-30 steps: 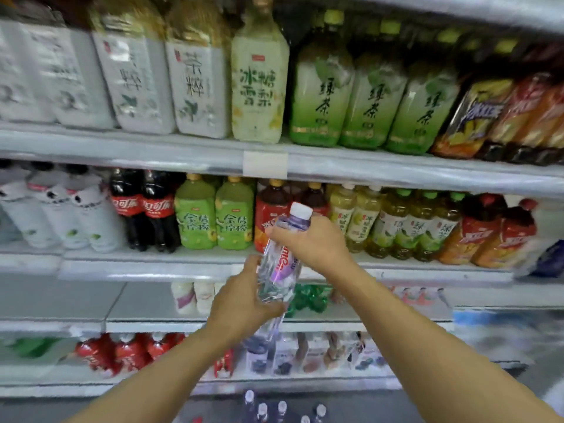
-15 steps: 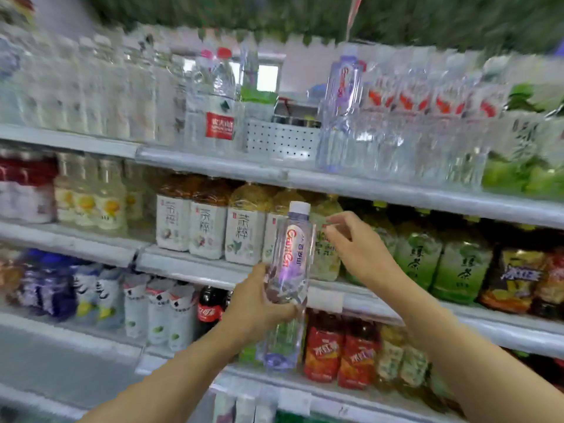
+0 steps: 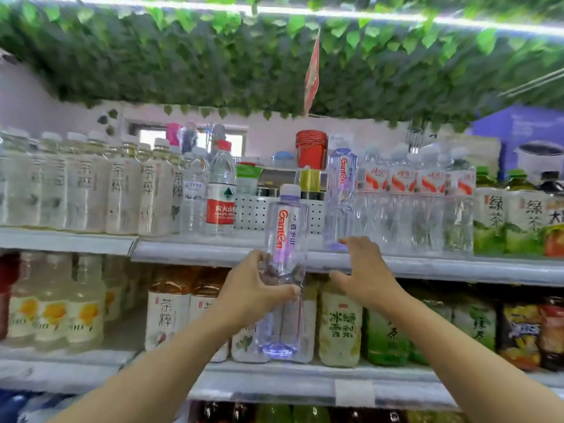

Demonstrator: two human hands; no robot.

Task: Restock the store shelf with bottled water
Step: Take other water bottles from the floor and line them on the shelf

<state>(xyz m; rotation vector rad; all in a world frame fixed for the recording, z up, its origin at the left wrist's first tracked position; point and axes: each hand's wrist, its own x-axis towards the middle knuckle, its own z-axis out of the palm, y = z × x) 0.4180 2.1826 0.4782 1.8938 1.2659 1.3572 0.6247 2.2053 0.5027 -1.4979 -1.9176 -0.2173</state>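
My left hand [image 3: 254, 290] grips a clear water bottle [image 3: 285, 239] with a pale purple tint, a white cap and a red label, upright, in front of the top shelf's edge [image 3: 213, 251]. My right hand [image 3: 363, 270] is beside it, apart from the bottle, fingers spread and relaxed, reaching toward the foot of a matching purple-tinted bottle [image 3: 340, 196] that stands on the top shelf. Between that shelf bottle and a red-labelled water bottle [image 3: 221, 190] there is a gap on the shelf.
Rows of clear water bottles [image 3: 412, 203] fill the top shelf to the right, pale tea bottles [image 3: 91, 187] to the left. A white perforated basket [image 3: 253, 210] sits behind the gap. Tea and juice bottles line the shelf below. Green leaves hang overhead.
The view has swung upward from the lower shelves to the top shelf. My right hand let go of the bottle's cap and moved right; my left hand raised the bottle.
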